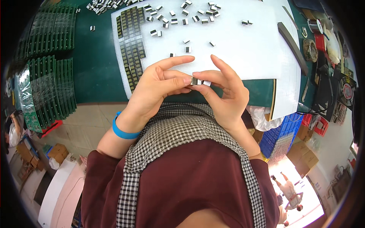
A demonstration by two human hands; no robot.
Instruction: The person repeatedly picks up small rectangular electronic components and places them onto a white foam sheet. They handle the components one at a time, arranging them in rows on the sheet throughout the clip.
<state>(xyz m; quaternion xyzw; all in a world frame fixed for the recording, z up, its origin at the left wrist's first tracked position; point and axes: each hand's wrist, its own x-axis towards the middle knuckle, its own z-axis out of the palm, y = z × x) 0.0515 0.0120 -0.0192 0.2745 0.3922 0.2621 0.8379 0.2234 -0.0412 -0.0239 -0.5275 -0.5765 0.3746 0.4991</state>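
In front of my apron, both hands meet over the near edge of the white sheet. My left hand [157, 81], with a blue wristband, pinches one end of a small white-and-black block [195, 81] between thumb and fingers; its index finger points outward. The thumb and a finger of my right hand [227, 91] hold the block's other end, with the index finger raised. A further white piece [206, 83] shows by the right fingers; whether it is a separate block cannot be told. Several similar blocks [185, 22] lie loose on the sheet beyond my hands.
Black strips [133, 49] with yellowish markings lie in rows on the left of the white sheet [235, 45]. Green circuit boards [49, 87] stand stacked at the left. More blocks [104, 5] are heaped at the back. A dark bar [292, 47] and solder spool [315, 26] are at right.
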